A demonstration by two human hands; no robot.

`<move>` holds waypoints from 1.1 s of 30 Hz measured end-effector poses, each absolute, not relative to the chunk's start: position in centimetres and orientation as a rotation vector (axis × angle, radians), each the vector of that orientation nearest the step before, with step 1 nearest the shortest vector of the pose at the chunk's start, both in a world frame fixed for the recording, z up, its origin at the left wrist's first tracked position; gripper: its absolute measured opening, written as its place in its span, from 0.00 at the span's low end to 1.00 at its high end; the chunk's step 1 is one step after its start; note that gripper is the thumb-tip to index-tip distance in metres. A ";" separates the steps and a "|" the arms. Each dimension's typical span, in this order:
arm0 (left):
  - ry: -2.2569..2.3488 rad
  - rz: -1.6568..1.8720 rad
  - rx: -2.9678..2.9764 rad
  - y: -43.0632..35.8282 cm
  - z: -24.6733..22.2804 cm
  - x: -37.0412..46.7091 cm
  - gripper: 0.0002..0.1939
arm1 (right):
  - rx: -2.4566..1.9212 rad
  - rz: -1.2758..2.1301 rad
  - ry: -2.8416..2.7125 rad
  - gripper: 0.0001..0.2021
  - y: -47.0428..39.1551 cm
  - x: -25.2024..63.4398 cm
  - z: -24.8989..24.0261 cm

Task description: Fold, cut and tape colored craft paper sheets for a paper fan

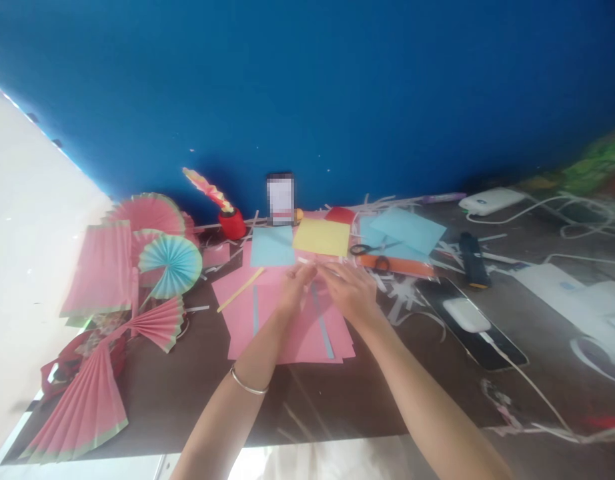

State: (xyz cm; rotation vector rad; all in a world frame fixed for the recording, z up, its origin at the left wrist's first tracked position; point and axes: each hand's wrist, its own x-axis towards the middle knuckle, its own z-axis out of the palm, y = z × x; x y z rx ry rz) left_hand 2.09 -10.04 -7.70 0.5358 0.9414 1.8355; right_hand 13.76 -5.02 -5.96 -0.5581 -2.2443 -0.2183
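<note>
Over a stack of pink paper sheets (287, 333) my two hands meet at their fingertips. My left hand (296, 285) has its fingers pinched together, with a small whitish bit, perhaps a paper strip, at the tips. My right hand (355, 293) bends inward, its fingers drawn together against the left fingertips; what they grip is too small to name. Two narrow pale blue strips (322, 323) lie on the pink sheets. Left of my hands rests a yellow strip (241, 290). Just beyond them are a yellow sheet (321, 237) and a light blue sheet (272, 245).
Pleated paper fans (170, 265) crowd the left side. At the back stand a red pot (232, 224) and a blurred upright rectangle (281, 200). Scissors (370, 249), blue sheets (412, 230), paper scraps (407, 297), a phone (502, 350) and cables lie to the right.
</note>
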 end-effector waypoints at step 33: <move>1.034 2.005 0.534 -10.0 -8.1 1.1 0.14 | -0.505 -0.420 -2.250 0.14 -4.1 14.7 -5.9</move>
